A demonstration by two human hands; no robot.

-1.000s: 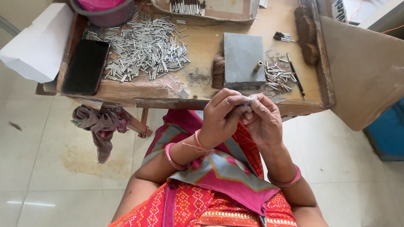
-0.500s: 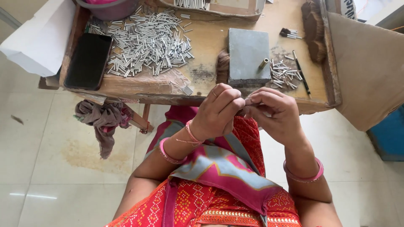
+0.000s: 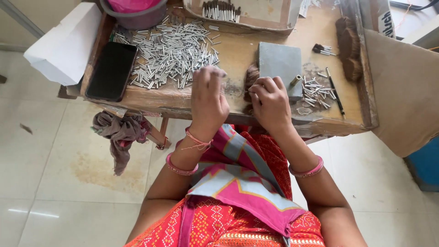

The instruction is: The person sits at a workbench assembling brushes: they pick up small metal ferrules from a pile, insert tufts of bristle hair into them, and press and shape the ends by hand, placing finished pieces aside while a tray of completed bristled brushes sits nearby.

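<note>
My left hand (image 3: 208, 98) reaches over the near edge of a wooden table (image 3: 238, 45), its blurred fingertips at the edge of a big pile of short silver metal tubes (image 3: 169, 50). My right hand (image 3: 270, 98) is curled beside a grey block (image 3: 279, 59), its fingers pinched on a tuft of brown bristles (image 3: 249, 78). A brass tube (image 3: 296, 81) stands at the block's corner. A smaller heap of silver tubes (image 3: 316, 91) lies to the right of that hand.
A black phone (image 3: 112, 71) and a white box (image 3: 64, 43) sit at the table's left. A grey bucket (image 3: 137, 18) and a cardboard tray of brushes (image 3: 219, 10) stand at the back. Brown bristle bundles (image 3: 350, 45) lie far right. A cloth (image 3: 121, 132) hangs below.
My hands have parted and moved from my lap up to the table: the left went out to the tube pile, the right to the bristle tuft by the grey block.
</note>
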